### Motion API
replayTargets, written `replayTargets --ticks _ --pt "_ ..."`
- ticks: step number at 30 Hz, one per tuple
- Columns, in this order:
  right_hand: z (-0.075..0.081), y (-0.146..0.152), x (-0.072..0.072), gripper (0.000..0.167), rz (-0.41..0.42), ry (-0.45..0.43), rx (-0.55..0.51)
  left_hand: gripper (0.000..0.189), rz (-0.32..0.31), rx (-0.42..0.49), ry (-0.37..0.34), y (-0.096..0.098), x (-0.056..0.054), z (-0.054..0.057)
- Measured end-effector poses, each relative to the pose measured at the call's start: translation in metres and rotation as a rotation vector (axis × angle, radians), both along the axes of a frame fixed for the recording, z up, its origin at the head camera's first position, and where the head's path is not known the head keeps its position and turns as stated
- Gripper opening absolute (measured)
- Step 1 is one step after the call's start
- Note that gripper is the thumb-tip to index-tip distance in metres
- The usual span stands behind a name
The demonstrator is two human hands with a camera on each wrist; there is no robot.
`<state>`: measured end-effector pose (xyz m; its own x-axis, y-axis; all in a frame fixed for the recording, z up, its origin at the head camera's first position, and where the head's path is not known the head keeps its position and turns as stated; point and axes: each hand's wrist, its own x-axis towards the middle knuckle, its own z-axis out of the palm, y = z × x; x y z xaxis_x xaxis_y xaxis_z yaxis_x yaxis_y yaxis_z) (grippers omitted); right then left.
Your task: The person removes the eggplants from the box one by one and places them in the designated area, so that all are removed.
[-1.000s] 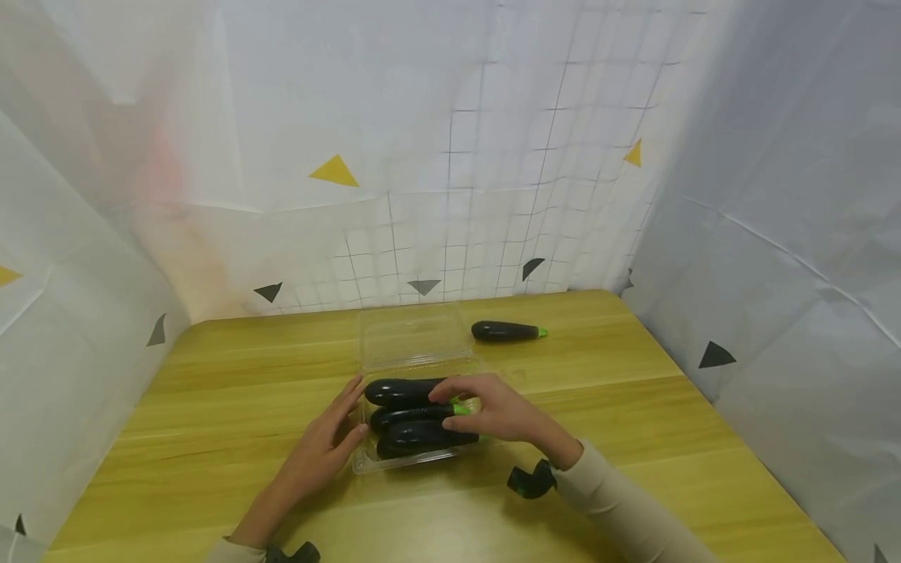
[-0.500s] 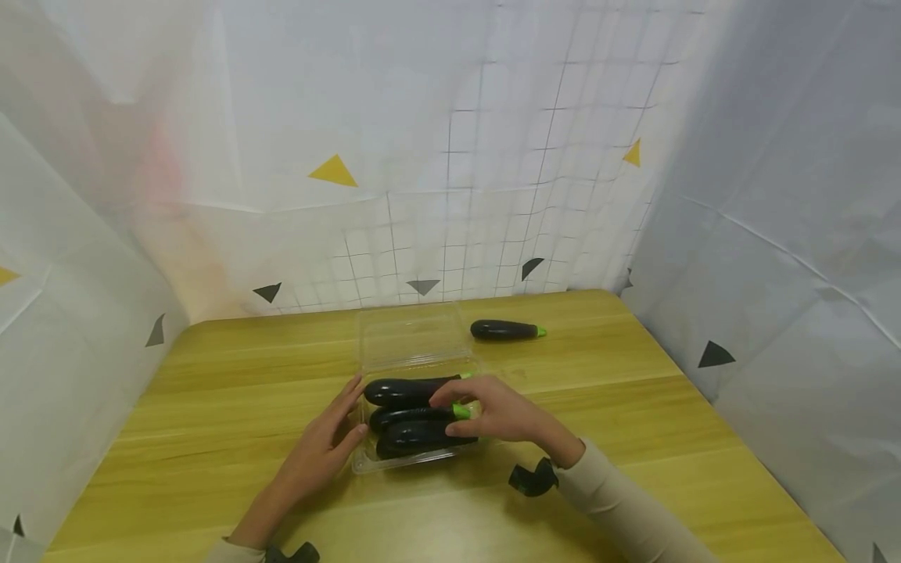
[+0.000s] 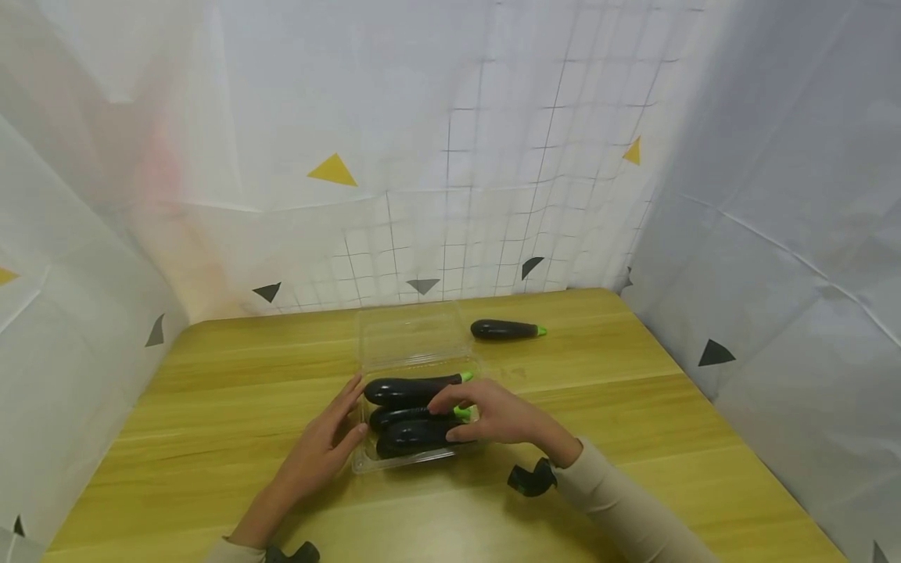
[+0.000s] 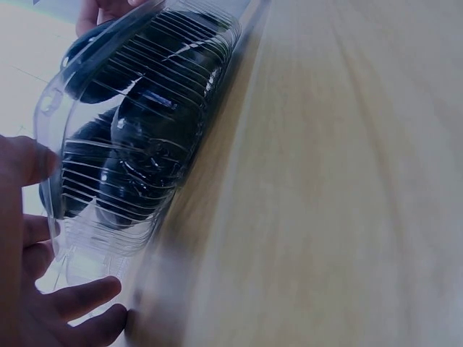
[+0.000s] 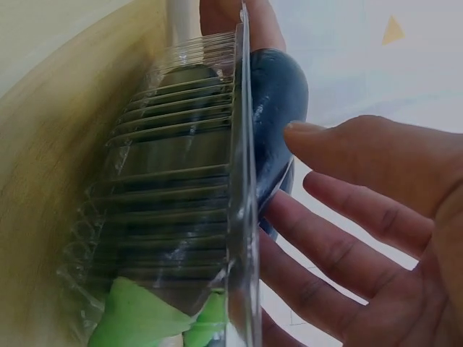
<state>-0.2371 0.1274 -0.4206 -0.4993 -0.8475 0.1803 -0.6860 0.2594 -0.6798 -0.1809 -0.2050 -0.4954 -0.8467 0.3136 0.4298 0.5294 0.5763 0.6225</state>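
A clear plastic clamshell box (image 3: 394, 467) lies with its lid (image 3: 411, 332) folded back. In it lie three glossy black eggplants side by side: the far eggplant (image 3: 408, 390), the middle eggplant (image 3: 396, 419) and the near eggplant (image 3: 408, 439), green stems to the right. My left hand (image 3: 317, 450) touches the box's left rim with thumb and fingertips, fingers spread. From the right, my right hand (image 3: 500, 413) reaches over the stem ends. Its thumb (image 5: 318, 141) presses the near eggplant and its fingers curve down behind it, partly hidden.
Behind the box to the right, a single eggplant (image 3: 505, 330) lies on the wooden table (image 3: 211, 407). White sheeting (image 3: 281, 94) with triangles and a grid encloses the table at the back and sides.
My right fingertips have come off the far eggplant toward the middle one, so more of the far one and its green stem shows. My left hand and the box have stayed put.
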Motion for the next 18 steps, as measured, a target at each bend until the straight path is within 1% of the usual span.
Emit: replayTargets --ticks 8,18 --pt "-0.0010 0.0000 0.0002 0.038 0.006 0.001 0.016 0.063 0.006 -0.002 -0.009 0.0003 0.0006 -0.0001" --pt "-0.0069 0.0002 -0.0041 0.039 0.020 0.050 0.037 0.064 0.001 -0.001 -0.010 0.0000 0.0000 -0.0008"
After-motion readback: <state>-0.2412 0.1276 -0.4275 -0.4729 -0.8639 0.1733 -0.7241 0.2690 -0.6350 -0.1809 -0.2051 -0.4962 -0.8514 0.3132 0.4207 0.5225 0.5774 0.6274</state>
